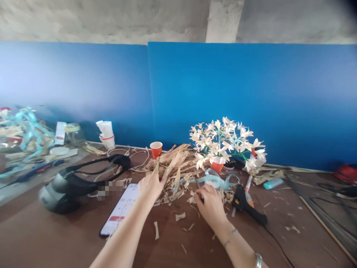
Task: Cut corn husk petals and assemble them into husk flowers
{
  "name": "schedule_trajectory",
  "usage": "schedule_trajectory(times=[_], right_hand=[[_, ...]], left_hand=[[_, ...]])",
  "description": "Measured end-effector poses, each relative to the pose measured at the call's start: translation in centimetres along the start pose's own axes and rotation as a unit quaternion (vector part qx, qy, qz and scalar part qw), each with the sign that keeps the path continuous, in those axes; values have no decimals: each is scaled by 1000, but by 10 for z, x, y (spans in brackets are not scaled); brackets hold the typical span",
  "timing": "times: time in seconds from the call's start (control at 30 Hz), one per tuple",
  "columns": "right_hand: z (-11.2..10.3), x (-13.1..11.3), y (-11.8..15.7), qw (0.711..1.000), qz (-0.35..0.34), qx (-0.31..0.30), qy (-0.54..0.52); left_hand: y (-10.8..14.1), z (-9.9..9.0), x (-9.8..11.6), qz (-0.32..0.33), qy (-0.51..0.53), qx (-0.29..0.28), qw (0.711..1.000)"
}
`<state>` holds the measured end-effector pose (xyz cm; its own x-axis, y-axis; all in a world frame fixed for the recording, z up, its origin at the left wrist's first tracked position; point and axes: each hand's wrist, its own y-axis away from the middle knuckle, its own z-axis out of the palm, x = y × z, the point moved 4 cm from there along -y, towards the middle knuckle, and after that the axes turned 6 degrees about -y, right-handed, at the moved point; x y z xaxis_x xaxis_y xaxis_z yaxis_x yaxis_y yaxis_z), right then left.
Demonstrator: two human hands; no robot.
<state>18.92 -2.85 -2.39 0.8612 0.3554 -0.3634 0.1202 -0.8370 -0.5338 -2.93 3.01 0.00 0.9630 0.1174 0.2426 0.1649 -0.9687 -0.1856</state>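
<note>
My left hand point(150, 186) reaches to the near edge of a heap of dry tan husks point(181, 160), its thumb and fingers closed on a husk strip. My right hand point(210, 203) rests near the table by the blue ribbon point(220, 180), fingers curled near something small and dark that I cannot make out. Behind the ribbon, white husk flowers point(223, 139) on green stems stand in a red cup point(216, 165). Small husk scraps point(180, 216) lie between and in front of my hands.
A phone point(122, 210) lies beside my left forearm, with a black-strapped headset point(67, 186) further left. A black glue gun point(247, 206) and its cord are at the right. An empty red cup point(156, 150) and white cups point(107, 140) stand near the blue partition point(195, 89).
</note>
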Motion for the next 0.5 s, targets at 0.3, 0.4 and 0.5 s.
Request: schedule_trajectory(times=[0.3, 0.4, 0.5], right_hand=[[-1, 0, 1, 1000, -1, 3, -17], [-4, -1, 0, 999, 7, 10, -47], [-10, -4, -2, 993, 9, 16, -113]], left_hand=[[-14, 3, -15, -59, 162, 92, 981], [-15, -1, -17, -85, 381, 144, 909], [-11, 1, 0, -27, 644, 55, 762]])
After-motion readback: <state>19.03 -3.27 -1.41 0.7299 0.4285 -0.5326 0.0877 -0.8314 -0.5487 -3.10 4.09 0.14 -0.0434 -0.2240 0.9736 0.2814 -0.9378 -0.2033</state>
